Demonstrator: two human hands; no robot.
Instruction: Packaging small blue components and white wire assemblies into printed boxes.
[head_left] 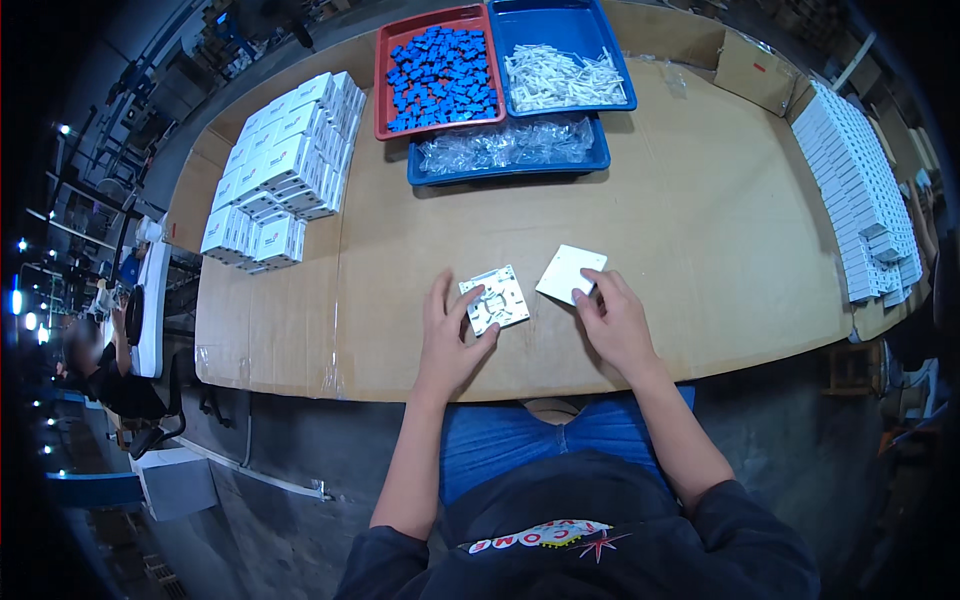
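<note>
White slotted plate (pixel 505 295) and plain cover (pixel 563 272) — probably light, stiff, best edge-gripped — were held at the near middle of the bench (pixel 720 250): plate by widely spread left fingers (pixel 440 295), cover's right corner by narrowly parted right fingers (pixel 612 289).

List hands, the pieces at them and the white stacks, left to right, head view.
White box stack → left hand → white square piece with molded detail → plain white square piece → right hand → long white stack
</note>
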